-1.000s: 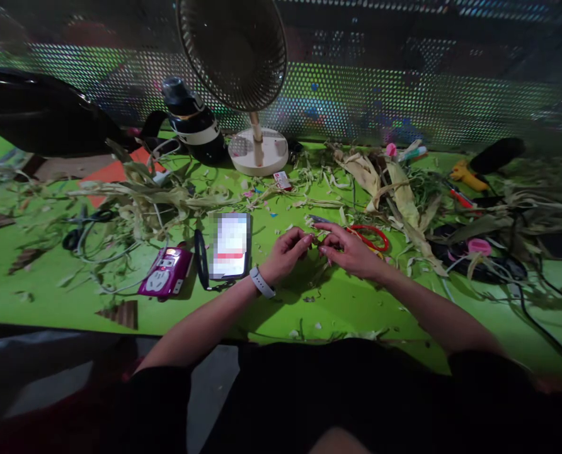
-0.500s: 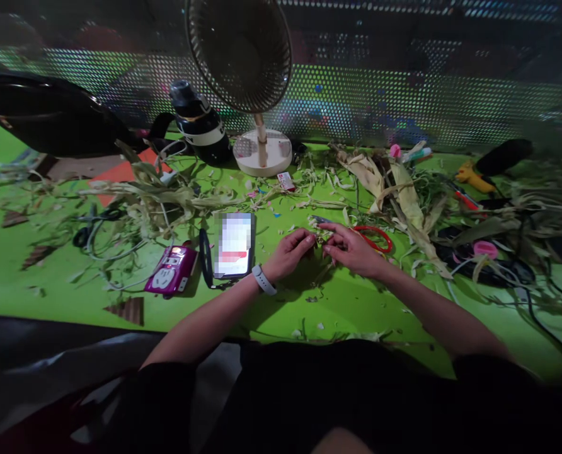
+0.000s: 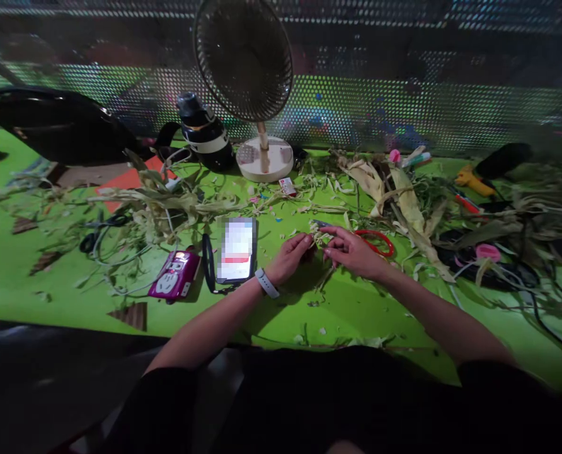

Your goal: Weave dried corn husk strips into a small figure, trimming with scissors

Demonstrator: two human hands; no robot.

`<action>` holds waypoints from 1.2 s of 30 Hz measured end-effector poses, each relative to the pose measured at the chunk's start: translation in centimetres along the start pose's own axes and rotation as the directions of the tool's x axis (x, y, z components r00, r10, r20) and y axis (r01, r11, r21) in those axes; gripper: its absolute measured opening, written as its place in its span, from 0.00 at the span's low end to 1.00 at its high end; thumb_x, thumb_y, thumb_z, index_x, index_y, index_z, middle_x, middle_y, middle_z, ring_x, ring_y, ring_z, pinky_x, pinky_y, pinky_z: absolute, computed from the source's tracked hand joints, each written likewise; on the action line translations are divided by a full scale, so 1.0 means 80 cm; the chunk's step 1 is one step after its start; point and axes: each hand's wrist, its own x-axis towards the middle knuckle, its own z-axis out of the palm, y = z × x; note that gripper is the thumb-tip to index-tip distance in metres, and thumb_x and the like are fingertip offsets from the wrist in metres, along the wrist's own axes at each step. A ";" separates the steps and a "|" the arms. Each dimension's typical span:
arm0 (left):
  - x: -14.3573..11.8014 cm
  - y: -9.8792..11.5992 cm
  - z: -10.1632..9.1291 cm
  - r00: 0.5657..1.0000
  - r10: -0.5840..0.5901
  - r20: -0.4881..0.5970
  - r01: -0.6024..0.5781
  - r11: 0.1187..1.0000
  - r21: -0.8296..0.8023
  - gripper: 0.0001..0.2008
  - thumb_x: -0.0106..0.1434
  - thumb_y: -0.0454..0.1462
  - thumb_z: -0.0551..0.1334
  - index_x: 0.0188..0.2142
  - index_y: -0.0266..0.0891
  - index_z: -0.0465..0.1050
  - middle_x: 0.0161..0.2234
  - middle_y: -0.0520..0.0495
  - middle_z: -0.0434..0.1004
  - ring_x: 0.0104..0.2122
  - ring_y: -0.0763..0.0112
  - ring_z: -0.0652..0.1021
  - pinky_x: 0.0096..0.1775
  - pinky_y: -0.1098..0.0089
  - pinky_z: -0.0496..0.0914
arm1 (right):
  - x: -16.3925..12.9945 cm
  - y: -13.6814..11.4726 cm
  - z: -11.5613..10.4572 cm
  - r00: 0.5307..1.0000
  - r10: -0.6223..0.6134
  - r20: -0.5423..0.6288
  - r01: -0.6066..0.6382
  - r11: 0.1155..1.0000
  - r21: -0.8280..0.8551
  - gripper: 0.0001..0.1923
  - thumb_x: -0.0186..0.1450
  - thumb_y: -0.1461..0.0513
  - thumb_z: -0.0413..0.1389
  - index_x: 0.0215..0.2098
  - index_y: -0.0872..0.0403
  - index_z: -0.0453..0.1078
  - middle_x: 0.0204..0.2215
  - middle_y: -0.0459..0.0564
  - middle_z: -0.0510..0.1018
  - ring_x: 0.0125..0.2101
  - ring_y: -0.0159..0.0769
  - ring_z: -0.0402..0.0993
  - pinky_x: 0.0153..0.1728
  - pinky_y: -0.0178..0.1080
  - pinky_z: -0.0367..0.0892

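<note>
The left hand and right hand met over the green table, both pinching 1 small husk piece between fingertips, probably to shape it beside the red scissors.

On the bright green counter: one round mesh-caged desk fan on a white base, one black-framed smartphone with lit screen, one magenta power strip, one black-and-white drink bottle. One pair of red-handled scissors, one pair of black-handled scissors, one yellow glue gun. Dry pale corn husks: too many to count.
</note>
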 end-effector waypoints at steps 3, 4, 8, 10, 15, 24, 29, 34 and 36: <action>0.000 -0.001 0.001 1.000 -0.008 -0.015 0.007 1.000 -0.019 0.20 0.60 0.52 0.59 0.27 0.37 0.65 0.22 0.55 0.63 0.22 0.78 0.64 0.25 0.74 0.59 | 0.002 0.002 0.002 1.000 -0.009 0.003 0.008 0.999 0.041 0.24 0.62 0.63 0.54 0.56 0.55 0.57 0.26 0.42 0.70 0.24 0.28 0.68 0.28 0.36 0.69; 0.000 -0.002 0.002 1.000 -0.012 -0.018 0.012 1.000 -0.029 0.19 0.60 0.52 0.60 0.27 0.37 0.65 0.22 0.55 0.63 0.22 0.79 0.64 0.25 0.74 0.59 | 0.003 0.003 0.003 1.000 -0.014 0.005 0.014 0.998 0.054 0.24 0.62 0.63 0.55 0.56 0.55 0.57 0.26 0.42 0.70 0.24 0.28 0.68 0.27 0.36 0.68; 0.000 -0.006 0.005 0.999 -0.031 -0.040 0.028 0.998 -0.064 0.20 0.58 0.52 0.61 0.26 0.37 0.65 0.21 0.55 0.62 0.22 0.79 0.64 0.25 0.75 0.59 | 0.005 0.008 0.004 1.000 -0.020 0.016 0.018 0.995 0.096 0.23 0.62 0.64 0.55 0.55 0.54 0.58 0.25 0.41 0.71 0.22 0.27 0.67 0.25 0.34 0.68; 0.000 -0.007 0.005 0.997 -0.054 -0.049 0.049 0.994 -0.096 0.19 0.57 0.52 0.62 0.27 0.37 0.66 0.21 0.55 0.64 0.22 0.79 0.65 0.25 0.76 0.60 | 0.006 0.008 0.003 1.000 -0.011 0.019 0.009 0.995 0.103 0.23 0.62 0.64 0.55 0.54 0.54 0.58 0.24 0.40 0.71 0.21 0.26 0.67 0.25 0.33 0.67; 0.001 -0.005 -0.001 0.994 -0.097 -0.059 0.087 0.983 -0.162 0.20 0.61 0.53 0.58 0.34 0.37 0.70 0.26 0.50 0.71 0.25 0.75 0.71 0.28 0.72 0.67 | 0.005 0.005 0.000 1.000 -0.021 -0.021 0.023 0.994 0.107 0.21 0.62 0.64 0.54 0.53 0.54 0.60 0.25 0.41 0.71 0.22 0.27 0.69 0.26 0.34 0.67; -0.005 -0.012 0.019 0.998 -0.001 -0.059 -0.007 0.990 -0.141 0.15 0.56 0.45 0.66 0.38 0.39 0.76 0.38 0.47 0.77 0.33 0.73 0.75 0.36 0.70 0.71 | 0.006 0.019 0.023 1.000 0.011 0.000 -0.011 0.958 0.286 0.26 0.61 0.67 0.54 0.56 0.52 0.54 0.30 0.42 0.76 0.28 0.30 0.76 0.37 0.38 0.71; -0.004 0.000 0.014 0.995 -0.014 -0.098 -0.006 0.980 -0.201 0.16 0.55 0.45 0.67 0.39 0.38 0.75 0.33 0.48 0.78 0.31 0.74 0.76 0.35 0.72 0.71 | -0.003 -0.001 0.008 1.000 -0.026 0.006 0.025 0.995 0.094 0.26 0.63 0.60 0.55 0.57 0.53 0.54 0.29 0.44 0.77 0.28 0.32 0.75 0.34 0.39 0.71; 0.000 0.010 0.002 0.992 -0.020 -0.126 0.000 0.988 -0.158 0.16 0.55 0.46 0.67 0.34 0.36 0.74 0.24 0.53 0.73 0.23 0.79 0.71 0.28 0.75 0.68 | -0.027 -0.022 -0.043 0.960 -0.128 -0.247 -0.097 0.680 -0.727 0.16 0.65 0.56 0.50 0.47 0.55 0.67 0.35 0.54 0.78 0.33 0.41 0.74 0.31 0.41 0.67; 0.001 0.011 0.001 0.991 0.008 -0.134 -0.027 0.990 -0.139 0.15 0.54 0.46 0.67 0.33 0.36 0.73 0.23 0.54 0.71 0.23 0.81 0.70 0.28 0.77 0.67 | -0.037 -0.016 -0.055 0.960 -0.089 -0.266 -0.210 0.401 -0.892 0.15 0.63 0.55 0.52 0.41 0.57 0.70 0.39 0.62 0.76 0.38 0.49 0.73 0.31 0.43 0.66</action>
